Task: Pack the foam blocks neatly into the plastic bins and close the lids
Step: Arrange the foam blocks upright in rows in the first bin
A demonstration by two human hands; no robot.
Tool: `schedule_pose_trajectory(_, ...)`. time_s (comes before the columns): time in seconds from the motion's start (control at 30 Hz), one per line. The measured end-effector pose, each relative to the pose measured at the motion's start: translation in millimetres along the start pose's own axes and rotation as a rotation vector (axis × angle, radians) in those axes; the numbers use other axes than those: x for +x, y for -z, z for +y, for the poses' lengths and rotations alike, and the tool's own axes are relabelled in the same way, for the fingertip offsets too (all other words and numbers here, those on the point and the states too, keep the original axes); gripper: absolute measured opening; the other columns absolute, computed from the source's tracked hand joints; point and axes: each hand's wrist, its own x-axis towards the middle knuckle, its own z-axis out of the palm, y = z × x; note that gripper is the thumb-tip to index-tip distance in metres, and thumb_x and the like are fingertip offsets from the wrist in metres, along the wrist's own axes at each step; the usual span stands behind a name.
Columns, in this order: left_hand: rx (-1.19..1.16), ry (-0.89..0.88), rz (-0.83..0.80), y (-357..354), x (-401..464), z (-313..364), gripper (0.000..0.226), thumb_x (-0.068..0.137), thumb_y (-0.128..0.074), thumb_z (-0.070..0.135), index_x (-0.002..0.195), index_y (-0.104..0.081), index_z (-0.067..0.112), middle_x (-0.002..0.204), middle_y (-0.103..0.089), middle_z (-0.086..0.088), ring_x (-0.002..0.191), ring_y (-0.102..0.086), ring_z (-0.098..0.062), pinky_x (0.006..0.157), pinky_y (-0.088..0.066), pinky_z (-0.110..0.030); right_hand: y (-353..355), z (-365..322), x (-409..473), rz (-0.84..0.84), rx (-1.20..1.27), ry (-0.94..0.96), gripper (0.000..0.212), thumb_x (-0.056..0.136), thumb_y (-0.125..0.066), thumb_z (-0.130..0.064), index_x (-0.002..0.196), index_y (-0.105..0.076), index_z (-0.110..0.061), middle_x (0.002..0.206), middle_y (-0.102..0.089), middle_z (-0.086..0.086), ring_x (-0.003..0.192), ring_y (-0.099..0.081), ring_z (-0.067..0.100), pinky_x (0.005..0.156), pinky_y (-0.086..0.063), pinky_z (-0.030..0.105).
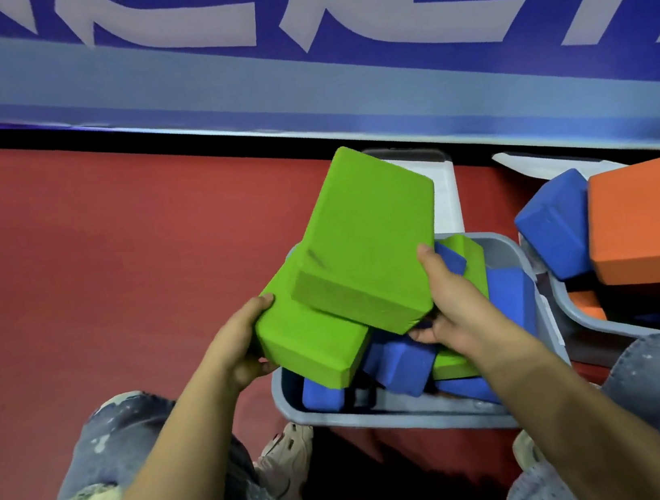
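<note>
Now, with left hand [244, 346] gripping lower green block [312, 345] and right hand [450, 300] gripping upper green block [365, 244] above the bin [385, 413]: lay both flat, edges squared, over the jumbled blue blocks [399, 361].

- Large white characters are seen on the blue banner [329, 16] along the top of the head view; they are cut off by the frame and blurred, so no word can be read; they are possibly East Asian script
- No label, brand or number can be made out on anything else in view
</note>
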Motion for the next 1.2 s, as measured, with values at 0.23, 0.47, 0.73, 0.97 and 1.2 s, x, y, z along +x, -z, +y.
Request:
schedule_pose_trajectory(0.23,-0.107,-0.003,0.02,5,7,-3,0.018,0.089,-0.054,0.036,0.075,-0.056,0.024,0.059,-0.053,0.003,0.061,-0.045,-0.016,0.06,-0.039,-0.028,-24,-5,14,-0.143,-0.295,-0.023,0.043,0.086,-0.046,-0.065,0.107,-0.061,-0.03,0.09,-0.067,-0.01,0.083,-0.059,0.01,0.076,-0.047,0.033)
schedule_pose_trajectory(0.47,-0.201,-0.127,-0.026,15,11,-3,0.019,0.093,-0.051,0.043,0.091,-0.064,0.028,0.077,-0.063,0.006,0.076,-0.054,-0.015,0.08,-0.045,-0.039,-29,-4,25,0.144,-0.279,0.326,0.081,0.067,-0.043,-0.085,0.134,-0.045,-0.04,0.137,-0.049,-0.007,0.123,-0.047,0.018,0.101,-0.043,0.045)
schedule_pose_trajectory(0.73,-0.186,-0.195,0.119,25,21,-5,0.012,0.094,-0.051,0.038,0.101,-0.055,0.029,0.085,-0.055,0.003,0.072,-0.047,-0.016,0.073,-0.043,-0.033,-3,121,19,0.661,-0.355,0.011,0.096,0.058,-0.089,-0.036,0.13,-0.037,0.001,0.13,-0.042,0.028,0.121,-0.039,0.039,0.099,-0.034,0.042)
schedule_pose_trajectory(0.97,-0.191,-0.154,0.219,33,31,-13,0.015,0.093,-0.053,0.034,0.083,-0.054,0.023,0.073,-0.045,0.0,0.061,-0.034,-0.018,0.069,-0.037,-0.03,1,149,40,0.638,-0.201,-0.072,0.099,0.055,-0.089,-0.039,0.129,-0.03,-0.011,0.124,-0.05,0.025,0.109,-0.052,0.038,0.092,-0.046,0.042)
schedule_pose_trajectory(1.2,-0.235,-0.226,0.371,43,42,-22,0.039,0.086,-0.067,0.029,0.121,-0.054,0.016,0.106,-0.06,-0.008,0.075,-0.054,-0.019,0.061,-0.044,-0.03,15,120,33,0.69,-0.402,0.191,0.097,0.056,-0.084,-0.048,0.137,-0.038,-0.02,0.124,-0.059,0.017,0.111,-0.056,0.038,0.095,-0.045,0.047)
